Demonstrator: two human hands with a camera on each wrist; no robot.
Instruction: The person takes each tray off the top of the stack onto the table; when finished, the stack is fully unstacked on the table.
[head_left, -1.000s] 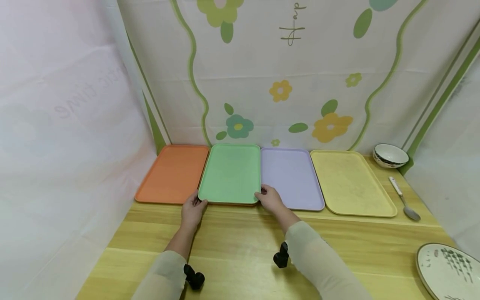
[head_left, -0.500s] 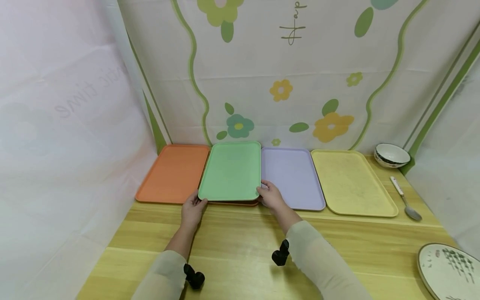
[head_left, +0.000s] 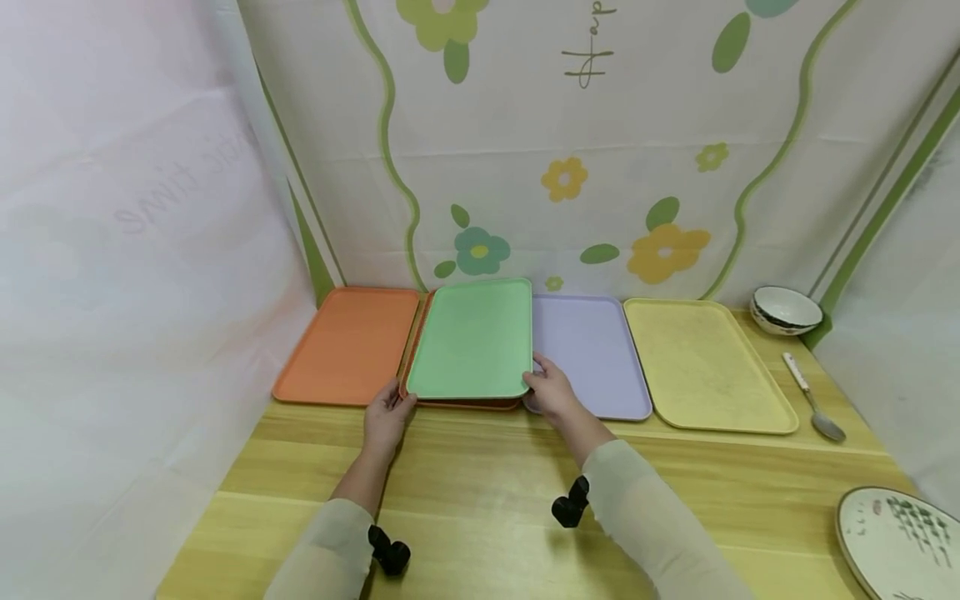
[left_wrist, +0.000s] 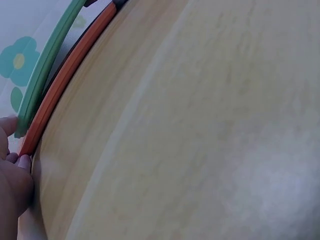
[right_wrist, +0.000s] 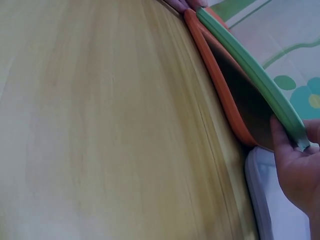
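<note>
Green tray (head_left: 472, 340) lifted by hands; wrist cams show gap, prob. above orange tray (right_wrist: 220, 95).

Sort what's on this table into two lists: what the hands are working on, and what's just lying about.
In hand:
- green tray, gripped at its near corners by the left hand and right hand
- orange tray under it, with a gap showing between the two

Lying about:
- far-left orange tray
- purple tray
- yellow tray
- bowl
- spoon
- patterned plate
</note>
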